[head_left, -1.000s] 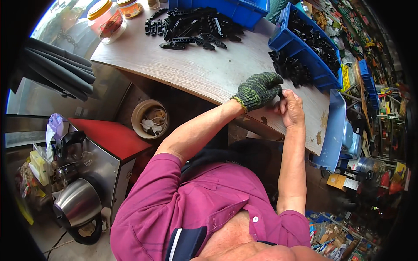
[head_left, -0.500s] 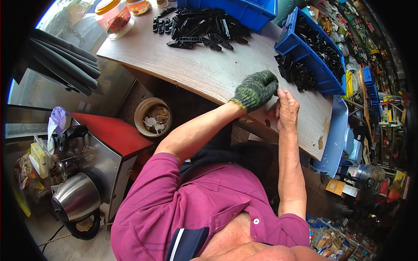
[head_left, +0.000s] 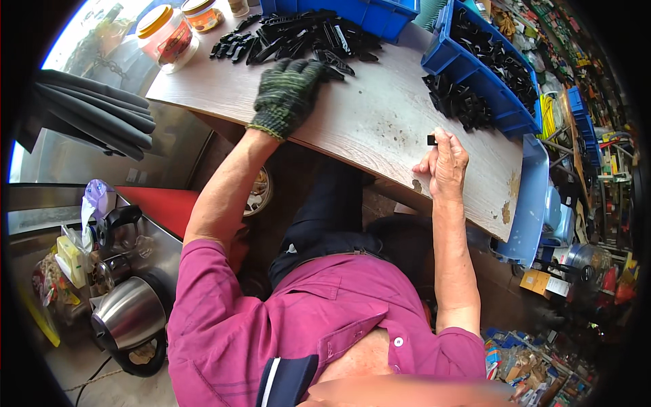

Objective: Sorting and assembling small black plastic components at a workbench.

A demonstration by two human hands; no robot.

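Observation:
My left hand [head_left: 286,98], in a dark green knitted glove, is at the near edge of a pile of black plastic clips [head_left: 291,34] on the table. Its fingers are curled, the tips hidden beneath the glove; whatever they grip cannot be made out. One black part lies right beside its fingers. My bare right hand [head_left: 449,166] is raised over the table's near right side. Between thumb and forefinger it pinches a small black plastic piece [head_left: 431,140]. Beyond it lies a heap of small black pieces [head_left: 458,102].
A blue bin [head_left: 502,88] full of black parts stands at right, another blue bin [head_left: 380,19] at the back. Jars [head_left: 166,41] stand at the table's far left corner. Below left are a bucket [head_left: 260,193] and a steel kettle [head_left: 129,311]; a light-blue tub [head_left: 525,210] is right.
My left hand has moved left, away from my right hand, to the clip pile. My right hand stays in nearly the same spot, and a small black piece now shows in its pinch.

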